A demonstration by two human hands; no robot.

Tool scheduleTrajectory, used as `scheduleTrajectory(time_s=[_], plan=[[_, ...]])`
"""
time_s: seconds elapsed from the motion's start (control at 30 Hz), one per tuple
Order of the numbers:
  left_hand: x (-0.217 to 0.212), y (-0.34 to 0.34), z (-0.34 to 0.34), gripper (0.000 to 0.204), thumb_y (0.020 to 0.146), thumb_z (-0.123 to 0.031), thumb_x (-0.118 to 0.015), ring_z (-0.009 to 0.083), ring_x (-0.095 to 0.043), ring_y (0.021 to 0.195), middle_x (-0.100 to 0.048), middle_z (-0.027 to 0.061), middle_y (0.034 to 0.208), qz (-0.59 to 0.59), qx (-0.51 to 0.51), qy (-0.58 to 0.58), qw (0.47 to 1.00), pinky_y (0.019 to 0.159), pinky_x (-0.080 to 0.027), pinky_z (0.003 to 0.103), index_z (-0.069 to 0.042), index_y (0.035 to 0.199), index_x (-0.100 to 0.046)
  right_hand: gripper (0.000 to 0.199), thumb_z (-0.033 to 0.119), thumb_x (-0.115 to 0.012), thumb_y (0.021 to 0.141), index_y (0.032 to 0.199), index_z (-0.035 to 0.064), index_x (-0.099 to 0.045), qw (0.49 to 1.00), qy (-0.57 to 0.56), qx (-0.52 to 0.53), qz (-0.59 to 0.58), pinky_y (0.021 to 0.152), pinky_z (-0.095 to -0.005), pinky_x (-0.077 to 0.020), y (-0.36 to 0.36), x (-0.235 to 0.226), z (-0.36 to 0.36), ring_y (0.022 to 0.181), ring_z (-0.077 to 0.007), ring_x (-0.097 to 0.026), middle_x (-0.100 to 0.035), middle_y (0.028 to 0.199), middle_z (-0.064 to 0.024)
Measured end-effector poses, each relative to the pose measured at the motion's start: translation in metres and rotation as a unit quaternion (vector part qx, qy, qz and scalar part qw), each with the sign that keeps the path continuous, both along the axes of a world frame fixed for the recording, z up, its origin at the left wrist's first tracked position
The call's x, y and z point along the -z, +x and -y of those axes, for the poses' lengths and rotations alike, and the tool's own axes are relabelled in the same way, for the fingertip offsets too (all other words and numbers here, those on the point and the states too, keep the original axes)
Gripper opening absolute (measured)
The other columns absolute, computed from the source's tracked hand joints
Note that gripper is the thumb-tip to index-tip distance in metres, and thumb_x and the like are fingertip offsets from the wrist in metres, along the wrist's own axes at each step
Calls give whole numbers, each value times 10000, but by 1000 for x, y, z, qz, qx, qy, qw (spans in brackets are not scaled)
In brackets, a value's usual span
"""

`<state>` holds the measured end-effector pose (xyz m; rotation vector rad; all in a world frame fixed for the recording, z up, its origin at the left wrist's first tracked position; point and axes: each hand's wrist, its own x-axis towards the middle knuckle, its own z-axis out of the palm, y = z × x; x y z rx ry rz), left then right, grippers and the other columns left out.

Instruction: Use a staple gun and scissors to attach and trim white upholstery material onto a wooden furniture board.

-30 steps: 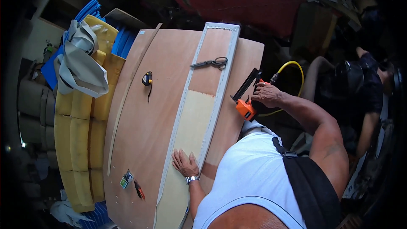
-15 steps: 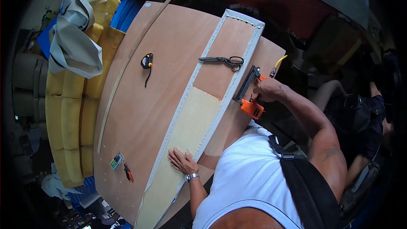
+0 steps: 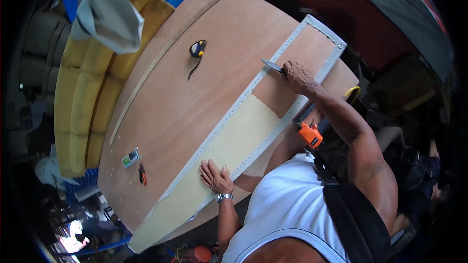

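Note:
A long narrow panel (image 3: 253, 124), bordered in stapled grey-white material, lies across a broad plywood worktop (image 3: 180, 107). Its middle is pale yellow board; toward the far end brown wood shows. My left hand (image 3: 217, 177), with a wristwatch, rests flat on the yellow part, fingers spread. Farther up the panel, my right hand (image 3: 298, 75) is closed over the handles of the scissors (image 3: 271, 65), whose blades point left; the handles are hidden under the fingers. An orange and black staple gun (image 3: 311, 134) lies beside the panel's right edge, partly hidden by my right arm.
On the worktop are a tape measure (image 3: 197, 49), a long wooden strip (image 3: 163, 54), red-handled pliers (image 3: 142, 175) and a small green-and-white packet (image 3: 130, 158). Yellow foam pieces (image 3: 80, 102) and grey fabric (image 3: 114, 22) stand at left. A yellow hose (image 3: 352, 92) curves near the staple gun.
My right hand has let go of the staple gun and moved up and left onto the scissors, closing on them. My left hand stays flat on the panel. The whole view has shifted and turned.

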<state>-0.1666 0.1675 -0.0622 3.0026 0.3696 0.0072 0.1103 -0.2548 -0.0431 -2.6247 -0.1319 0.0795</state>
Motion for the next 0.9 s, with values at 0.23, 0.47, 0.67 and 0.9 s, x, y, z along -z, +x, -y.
scheduleTrajectory(time_s=[0.23, 0.47, 0.67, 0.9], plan=[[0, 0, 0, 691, 1027, -488, -494, 444, -216, 1569, -291, 184, 1696, -12, -7, -8, 1000, 1228, -152, 645, -105, 1594, -396, 352, 335, -620, 1003, 981, -9, -691, 944, 283, 63, -159, 727, -514, -576, 70, -29, -122, 704, -434, -710, -702, 704, -176], [2, 0, 0, 706, 1040, -516, -453, 453, -208, 1570, -290, 192, 1696, -1, 8, -7, 1000, 1226, -159, 640, -89, 1598, -385, 343, 304, -598, 1021, 1181, 10, -675, 884, 430, -185, -15, 831, -471, -547, -15, -13, -193, 937, -364, -707, -718, 1061, -261], [10, -1, -4, 694, 1031, -478, -490, 449, -241, 1559, -302, 178, 1697, 23, 31, 8, 999, 1210, -197, 647, -96, 1600, -386, 274, 255, -622, 987, 973, -4, -711, 854, 330, -338, -219, 752, -465, -527, -203, 13, -166, 808, -383, -676, -714, 902, -235], [-6, 1, -49, 492, 1085, -280, -475, 446, -398, 1477, -465, 254, 1576, 43, 178, -132, 974, 1239, -291, 499, 18, 1474, -522, 394, 357, -609, 1032, 1040, -22, -716, 887, 261, -277, -260, 840, -506, -544, -266, 28, -167, 947, -431, -707, -728, 988, -258]])
